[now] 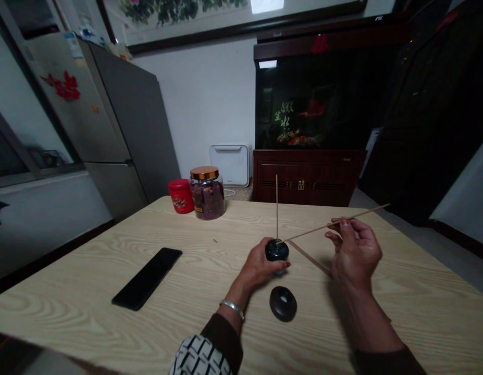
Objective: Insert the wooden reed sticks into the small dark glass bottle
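My left hand (260, 263) is wrapped round a small dark glass bottle (277, 251) on the table. One thin wooden stick (276, 208) stands upright in the bottle's mouth. Between thumb and fingers, my right hand (354, 250) pinches a second thin stick (313, 230), which slants down to the left, its lower end at the bottle's mouth. A brown strip (309, 257) runs from beside the bottle to under my right hand; I cannot tell whether it is a stick or sticks in the hand. In front of the bottle lies a dark round cap (283, 303) with a hole in its middle.
A black phone (147, 278) lies on the wooden table (88, 281) at left. Towards the far edge stand a red canister (181, 197) and a copper-lidded jar (208, 195). A tiny dark fragment (215, 240) lies mid-table. Beyond are a fridge (139, 120) and a fish tank (307, 109).
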{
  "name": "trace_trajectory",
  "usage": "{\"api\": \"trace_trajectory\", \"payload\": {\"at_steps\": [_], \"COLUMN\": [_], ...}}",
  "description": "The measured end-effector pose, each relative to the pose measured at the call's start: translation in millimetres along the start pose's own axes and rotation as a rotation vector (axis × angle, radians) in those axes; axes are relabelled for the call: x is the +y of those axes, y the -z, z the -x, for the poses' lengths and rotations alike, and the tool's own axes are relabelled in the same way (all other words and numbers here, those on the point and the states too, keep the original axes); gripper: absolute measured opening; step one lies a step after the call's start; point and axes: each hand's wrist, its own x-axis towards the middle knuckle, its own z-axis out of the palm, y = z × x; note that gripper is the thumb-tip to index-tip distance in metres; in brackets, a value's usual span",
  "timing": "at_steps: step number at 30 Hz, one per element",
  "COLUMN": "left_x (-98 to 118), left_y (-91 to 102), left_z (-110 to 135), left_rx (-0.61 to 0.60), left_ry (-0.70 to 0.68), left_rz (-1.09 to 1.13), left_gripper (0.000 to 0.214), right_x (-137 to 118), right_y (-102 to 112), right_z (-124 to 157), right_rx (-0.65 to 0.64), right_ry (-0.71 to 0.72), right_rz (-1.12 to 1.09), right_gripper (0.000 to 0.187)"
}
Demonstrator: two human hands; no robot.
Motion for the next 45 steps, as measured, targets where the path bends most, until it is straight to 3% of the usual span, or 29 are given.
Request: {"api": "trace_trajectory", "payload": {"at_steps": [8, 16, 20, 26, 29, 33, 38, 42, 45], "left_x": [1.1, -1.2, -1.4, -4.6, -5.3, -4.9, -6.1, -7.2, -8.1], "left_y": [1.0, 0.1, 0.2, -0.2, -0.7, -0.8, -1.0, -1.0, -0.8], "left_z": [1.0, 0.9, 0.9, -0.3, -0.3, 0.6, 0.5, -0.7, -1.5], "left_rx": [0.000, 0.011, 0.013, 0.015, 0.022, 0.021, 0.021, 0.008, 0.004], "left_ry": [-0.014, -0.017, -0.027, -0.032, -0.028, -0.033, -0.042, -0.039, -0.038], "left_rz": [-0.019, -0.004, -0.032, -0.060, -0.060, -0.053, -0.031, -0.027, -0.031], "left_gripper": [0.061, 0.062, 0.063, 0.066, 0.067, 0.065, 0.066, 0.065, 0.064], "right_x": [-0.6, -7.6, -3.0, 16.9, 22.7, 28.7, 41.8, 41.3, 35.5], "right_y": [-2.4, -10.6, -17.3, -23.8, -13.4, 27.7, 75.3, 71.9, 61.5], "right_z": [7.1, 18.0, 25.8, 29.6, 20.4, -10.2, -34.8, -26.7, -20.4], "right_rx": [-0.026, -0.095, -0.247, -0.625, -0.682, -0.667, -0.957, -1.015, -1.032], "right_ry": [0.156, 0.191, 0.175, 0.062, 0.031, 0.085, 0.016, -0.055, -0.111], "right_rz": [0.092, 0.167, 0.260, 0.530, 0.619, 0.908, 1.437, 1.661, 1.707], "right_gripper": [0.026, 0.026, 0.025, 0.028, 0.032, 0.027, 0.013, 0.013, 0.013]}}
